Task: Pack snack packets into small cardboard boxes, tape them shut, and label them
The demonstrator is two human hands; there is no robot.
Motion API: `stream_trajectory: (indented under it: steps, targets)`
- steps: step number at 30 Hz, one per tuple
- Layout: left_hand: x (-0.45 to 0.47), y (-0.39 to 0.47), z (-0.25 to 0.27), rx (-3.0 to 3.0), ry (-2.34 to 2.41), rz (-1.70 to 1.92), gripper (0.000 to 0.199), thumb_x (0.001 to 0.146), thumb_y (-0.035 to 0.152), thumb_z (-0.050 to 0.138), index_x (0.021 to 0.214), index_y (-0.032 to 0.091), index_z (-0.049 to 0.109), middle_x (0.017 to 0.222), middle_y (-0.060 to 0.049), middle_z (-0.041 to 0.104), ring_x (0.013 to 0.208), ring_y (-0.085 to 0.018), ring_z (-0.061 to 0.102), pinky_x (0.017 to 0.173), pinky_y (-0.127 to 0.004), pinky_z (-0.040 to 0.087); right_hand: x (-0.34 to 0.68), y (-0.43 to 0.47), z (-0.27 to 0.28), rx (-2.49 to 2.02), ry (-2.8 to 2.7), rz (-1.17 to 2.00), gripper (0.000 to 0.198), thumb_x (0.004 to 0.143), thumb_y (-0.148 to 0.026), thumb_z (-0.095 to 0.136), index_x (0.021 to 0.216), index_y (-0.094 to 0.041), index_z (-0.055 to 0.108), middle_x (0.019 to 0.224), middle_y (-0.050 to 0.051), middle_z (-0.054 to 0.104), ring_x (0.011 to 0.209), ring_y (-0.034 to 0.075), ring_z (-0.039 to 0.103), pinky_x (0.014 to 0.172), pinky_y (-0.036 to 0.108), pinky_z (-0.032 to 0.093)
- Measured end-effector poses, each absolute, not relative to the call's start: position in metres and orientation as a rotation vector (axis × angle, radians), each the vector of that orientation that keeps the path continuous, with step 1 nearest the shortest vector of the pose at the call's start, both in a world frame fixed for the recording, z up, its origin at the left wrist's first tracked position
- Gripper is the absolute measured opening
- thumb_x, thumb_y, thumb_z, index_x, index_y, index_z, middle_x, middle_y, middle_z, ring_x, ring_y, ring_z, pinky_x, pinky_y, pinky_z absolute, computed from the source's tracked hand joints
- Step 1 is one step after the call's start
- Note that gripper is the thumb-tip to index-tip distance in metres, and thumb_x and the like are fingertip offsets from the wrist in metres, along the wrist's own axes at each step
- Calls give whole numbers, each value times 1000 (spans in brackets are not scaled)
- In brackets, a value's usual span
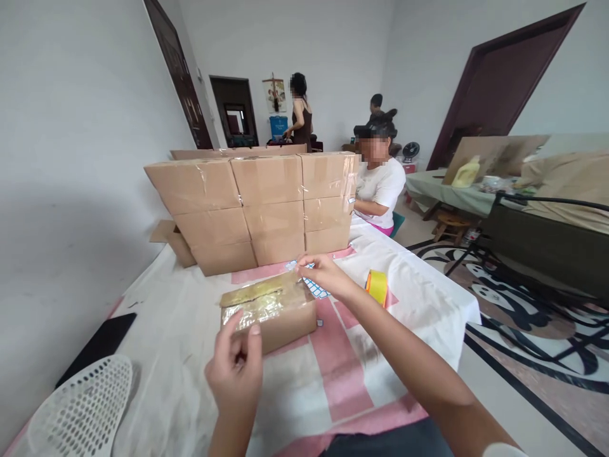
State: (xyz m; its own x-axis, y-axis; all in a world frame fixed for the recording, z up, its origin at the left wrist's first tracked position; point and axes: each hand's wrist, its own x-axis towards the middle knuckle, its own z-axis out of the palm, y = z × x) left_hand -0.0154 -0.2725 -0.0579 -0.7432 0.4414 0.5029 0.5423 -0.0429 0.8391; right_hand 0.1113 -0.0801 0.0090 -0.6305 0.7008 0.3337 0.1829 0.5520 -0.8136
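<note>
1. Near carton [285,327]: on the tabletop [166,355], at 12 o'clock from the wearer. Beyond it, also toward 12, stands the largest item, a stack of cartons [269,203]; facing side three across, three high. Shiny tape shows on several; judged closed and done.
2. Near carton, condition: top folded over, clear tape [261,306] laid across it, a dark seam line visible. Estimate: closing well advanced; pressing the tape flat and tidying its ends probably remain, then stacking.
3. Left hand [235,362], at 7 o'clock of the carton: fingers spread, gripping nothing visible; contact with the carton unclear.
4. Right hand [323,276], at 1 o'clock: fingers pinched together by the far corner; cannot tell whether they hold tape.
5. Tape roll [378,288], at 3 o'clock: in neither hand.
</note>
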Motion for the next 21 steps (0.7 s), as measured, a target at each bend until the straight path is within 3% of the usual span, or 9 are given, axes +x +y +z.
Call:
stream_trajectory:
  steps: [2,6,10,13,15,18,21]
  targets:
    - [-12,-256,-56,-1366,-2204,-1602,40,90,43,60,120,20,73,50,7,49,47,-11,44,54,-22,35,93,-64,-4,-800,-2207,950,22,86,-30,63,71,-16,71,81,2,65,83,18,62,81,29,46]
    - [-2,-231,-75,-1551,-2464,-1045,35,93,34,57,123,29,74,62,0,69,57,-17,63,57,-25,32,77,-53,-26,-949,-2303,762,13,77,-27,73,69,-17,72,83,4,64,96,24,56,91,35,41]
    - [7,-229,-102,-1516,-2558,-1033,40,97,35,54,134,28,66,63,0,71,56,-17,66,56,-24,33,72,-55,-34,-1018,-2407,619,17,76,-34,78,73,-19,71,95,6,61,106,28,50,96,40,38]
    - [9,-232,-110,-1501,-2541,-1044,39,97,34,55,134,27,66,59,2,69,52,-15,64,54,-23,32,70,-45,-30,-1123,-2416,440,45,70,-43,84,104,-17,69,117,12,57,113,32,47,98,43,38]
    - [8,-231,-112,-1481,-2519,-1061,36,96,34,57,130,27,69,57,3,67,52,-15,64,53,-22,33,73,-27,-26,-1310,-2378,229,60,78,-45,78,127,-14,58,131,17,53,120,34,46,100,44,38]
    - [8,-231,-116,-1461,-2477,-1094,36,96,35,58,128,26,70,57,4,66,51,-14,64,52,-21,36,86,16,-28,-1596,-2353,99,35,100,-26,49,131,-13,56,135,19,55,127,32,48,103,43,38]
    - [8,-231,-123,-1452,-2424,-1112,38,96,35,58,131,25,67,57,6,65,49,-12,62,52,-22,37,101,53,-47,-1737,-2443,247,28,98,-19,50,120,-11,66,124,19,65,120,29,58,98,38,43]
